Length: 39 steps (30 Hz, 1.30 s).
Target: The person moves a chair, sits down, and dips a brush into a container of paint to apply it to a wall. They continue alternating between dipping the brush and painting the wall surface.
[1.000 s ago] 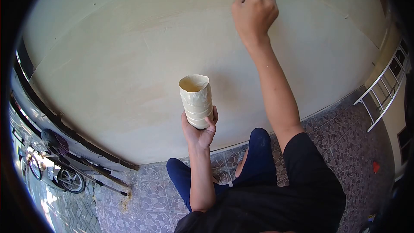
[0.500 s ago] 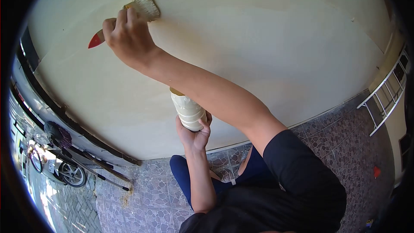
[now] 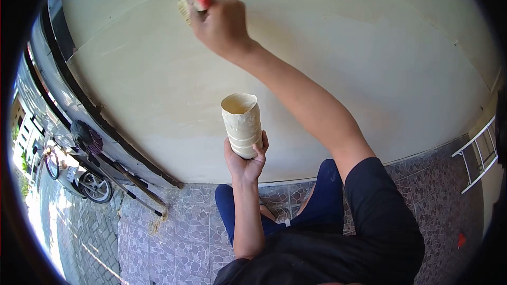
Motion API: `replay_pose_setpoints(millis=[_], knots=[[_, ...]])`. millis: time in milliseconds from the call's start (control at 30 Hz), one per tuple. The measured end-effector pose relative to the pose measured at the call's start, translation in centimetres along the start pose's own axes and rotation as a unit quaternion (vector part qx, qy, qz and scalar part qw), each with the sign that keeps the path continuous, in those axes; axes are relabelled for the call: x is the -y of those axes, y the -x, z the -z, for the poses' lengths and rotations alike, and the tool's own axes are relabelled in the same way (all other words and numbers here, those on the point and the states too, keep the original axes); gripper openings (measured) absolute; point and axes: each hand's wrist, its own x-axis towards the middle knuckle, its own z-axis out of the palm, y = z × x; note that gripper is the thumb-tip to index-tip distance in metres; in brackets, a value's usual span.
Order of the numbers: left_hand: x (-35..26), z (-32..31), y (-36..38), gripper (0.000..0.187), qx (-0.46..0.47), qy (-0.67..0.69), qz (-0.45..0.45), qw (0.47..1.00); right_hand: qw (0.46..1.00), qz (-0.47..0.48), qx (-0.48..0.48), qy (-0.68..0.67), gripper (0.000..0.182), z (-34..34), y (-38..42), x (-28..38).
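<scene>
Right-hand grip: the right hand is clasping a red-tipped paintbrush, fingers curling around its handle.
Left-hand grip: the left hand is cupping a cream-coated container near its base.
Brush position: bristles are lying left of the knuckles; I am not discerning whether they are touching the pale wall.
Container position: mouth facing up, it is sitting below the brush.
Wall foot: patterned tiles are running alongside.
</scene>
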Motion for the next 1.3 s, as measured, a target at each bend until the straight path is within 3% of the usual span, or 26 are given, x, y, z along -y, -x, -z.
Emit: replay_pose_setpoints(millis=[100,167,400,567,600,700,767,833,967,1033,1300], knots=[[-0.1,-0.1,0.0,0.053,-0.011,-0.001,0.0,1.0,0.995,-0.08,-0.055,-0.012,0.02,6.6,-0.5,-3.0],[0.0,-0.2,-0.1,0.054,-0.01,0.005,0.002,1.0,0.988,-0.148,-0.04,-0.022,0.017,11.5,0.1,-5.2],[0.6,0.4,-1.2,0.054,0.021,0.0,0.036,0.999,0.97,-0.188,-0.143,0.064,0.016,26.1,1.5,-8.2],[1.4,0.7,-1.9,0.054,0.012,0.01,0.056,0.998,0.935,-0.231,-0.206,0.171,0.014,31.9,1.9,-8.5],[1.5,0.9,-2.1,0.054,0.021,0.003,0.056,0.998,0.936,-0.229,-0.206,0.172,0.014,31.9,1.7,-7.8],[1.8,1.2,-2.3,0.054,0.026,0.002,0.06,0.998,0.906,-0.17,-0.18,0.343,0.005,30.1,2.1,-6.2],[2.0,1.2,-2.5,0.054,0.025,0.008,0.063,0.998,0.9,-0.099,-0.11,0.41,0.004,26.8,2.6,-5.6],[1.8,1.2,-2.6,0.055,-0.008,0.003,0.057,0.998,0.91,-0.03,-0.065,0.408,0.009,22.1,3.4,-4.8],[1.8,1.4,-2.2,0.055,-0.009,0.011,0.051,0.999,0.926,-0.025,-0.025,0.376,0.011,13.9,4.7,-1.6],[1.2,1.6,-2.0,0.055,0.005,0.015,0.037,0.999,0.947,-0.017,0.004,0.322,0.021,10.7,5.2,-0.3],[-2.8,1.7,-0.2,0.052,0.04,0.028,-0.008,0.999,0.973,-0.001,0.043,0.227,0.022,-2.0,6.4,4.4]])
